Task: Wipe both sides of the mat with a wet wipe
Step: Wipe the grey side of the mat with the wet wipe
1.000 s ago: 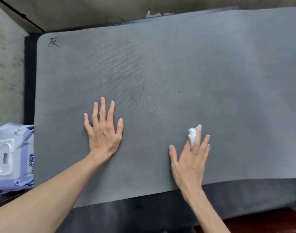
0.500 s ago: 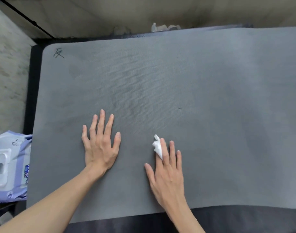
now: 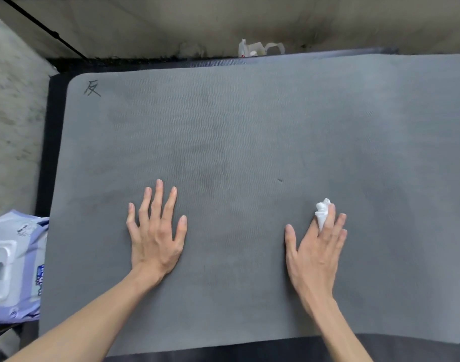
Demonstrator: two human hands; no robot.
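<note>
A large grey mat (image 3: 249,126) with a fine ribbed texture lies flat over a dark surface and fills most of the view. A handwritten mark sits in its far left corner. My left hand (image 3: 155,236) rests flat on the mat's near left part, fingers spread. My right hand (image 3: 312,252) lies flat on the mat to the right of it, fingers straight, pressing a crumpled white wet wipe (image 3: 322,211) against the mat. The wipe pokes out between the index and middle fingers.
A purple and white pack of wet wipes (image 3: 12,267) lies left of the mat, lid shut. The dark surface (image 3: 54,131) shows past the mat's left and near edges. A crumpled white item (image 3: 257,49) sits behind the far edge, by a wall.
My right hand slid left with the wipe toward my left hand, then back to the right. My left hand stayed pressed flat in place.
</note>
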